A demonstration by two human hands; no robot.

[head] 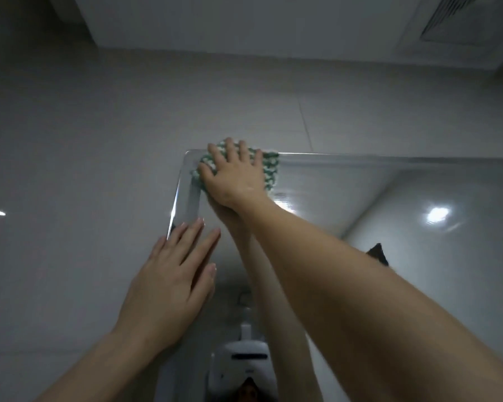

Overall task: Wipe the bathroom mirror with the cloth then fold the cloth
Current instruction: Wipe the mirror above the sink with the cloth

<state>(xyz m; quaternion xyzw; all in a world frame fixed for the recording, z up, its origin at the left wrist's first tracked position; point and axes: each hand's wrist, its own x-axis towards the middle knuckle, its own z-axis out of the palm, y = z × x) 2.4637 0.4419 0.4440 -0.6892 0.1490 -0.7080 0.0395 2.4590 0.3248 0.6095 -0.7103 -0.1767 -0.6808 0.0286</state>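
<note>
The bathroom mirror hangs on a grey tiled wall, its rounded top left corner in the middle of the head view. A green and white knobbly cloth lies against that corner, partly over the top edge. My right hand presses flat on the cloth with fingers spread, covering most of it. My left hand rests flat and open on the mirror's left edge, lower down, holding nothing. Both arms are reflected in the glass.
Grey glossy wall tiles surround the mirror. A ceiling vent is at the top right. The glass reflects a white head-worn device and a ceiling light.
</note>
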